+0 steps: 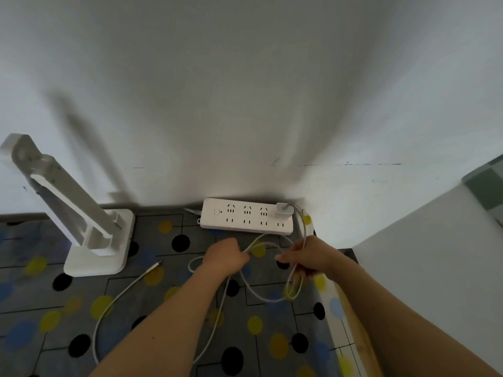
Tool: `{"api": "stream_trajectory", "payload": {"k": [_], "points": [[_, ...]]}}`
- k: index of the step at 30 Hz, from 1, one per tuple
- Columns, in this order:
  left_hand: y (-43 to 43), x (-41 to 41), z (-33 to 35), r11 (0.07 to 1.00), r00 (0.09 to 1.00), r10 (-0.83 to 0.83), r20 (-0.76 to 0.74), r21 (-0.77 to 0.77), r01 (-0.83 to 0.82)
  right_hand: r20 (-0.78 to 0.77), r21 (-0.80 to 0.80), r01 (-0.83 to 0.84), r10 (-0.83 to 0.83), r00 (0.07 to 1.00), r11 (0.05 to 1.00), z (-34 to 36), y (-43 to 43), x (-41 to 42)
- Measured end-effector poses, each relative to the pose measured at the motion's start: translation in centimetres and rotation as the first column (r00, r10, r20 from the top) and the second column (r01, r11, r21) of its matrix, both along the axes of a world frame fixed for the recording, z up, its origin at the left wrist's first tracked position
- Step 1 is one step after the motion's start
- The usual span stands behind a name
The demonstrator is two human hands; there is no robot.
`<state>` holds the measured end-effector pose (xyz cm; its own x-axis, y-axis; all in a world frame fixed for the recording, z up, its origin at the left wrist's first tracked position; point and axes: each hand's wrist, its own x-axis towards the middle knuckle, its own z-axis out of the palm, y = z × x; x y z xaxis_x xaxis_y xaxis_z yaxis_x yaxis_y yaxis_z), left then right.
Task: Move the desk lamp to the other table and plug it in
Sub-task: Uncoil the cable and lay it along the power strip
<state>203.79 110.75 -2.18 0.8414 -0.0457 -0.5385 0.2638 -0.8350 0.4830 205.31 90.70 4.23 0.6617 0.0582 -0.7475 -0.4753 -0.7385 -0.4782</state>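
A white folded desk lamp [92, 227] stands on its square base at the left of the table, close to the wall. A white power strip [246, 216] lies against the wall, with a white adapter [284, 208] plugged into its right end. A white cable [261, 293] runs from the adapter in loops across the cloth. My left hand [224, 258] grips one strand of it. My right hand [309, 258] pinches several loops of the same cable. The cable's free connector end [155, 266] lies on the cloth near the lamp base.
The table carries a grey cloth [68, 336] with black, yellow and blue dots. A white wall [245, 91] rises right behind it. A white panel [435, 268] stands at the right, with a wooden edge [356, 336] beside the cloth.
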Motion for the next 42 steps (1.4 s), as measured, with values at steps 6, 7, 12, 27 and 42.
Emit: {"api": "stream_trajectory", "payload": {"k": [6,7,12,27,42], "points": [[1.1,1.9,4.1,0.951,0.995,0.083,-0.057,-0.293,-0.096,-0.189,0.452,0.211,-0.138,0.972,0.867,2.2,1.2,0.5],[1.3,1.9,4.7,0.956,0.997,0.062,-0.039,-0.285,-0.071,-0.172,0.467,0.208,-0.142,0.975,0.859,2.5,1.7,0.4],[1.9,1.3,7.1,0.865,0.996,0.017,-0.09,-0.499,-0.06,0.085,0.419,0.133,-0.184,0.979,0.898,3.5,3.7,0.1],[2.8,0.9,9.5,0.839,0.951,0.277,0.137,-0.517,-0.17,0.113,0.292,0.19,-0.231,0.966,0.937,6.9,3.7,0.0],[4.5,2.8,9.5,0.919,0.91,-0.142,0.391,0.392,-0.025,-0.159,0.622,0.535,-0.578,0.801,0.572,5.2,1.7,0.1]]}}
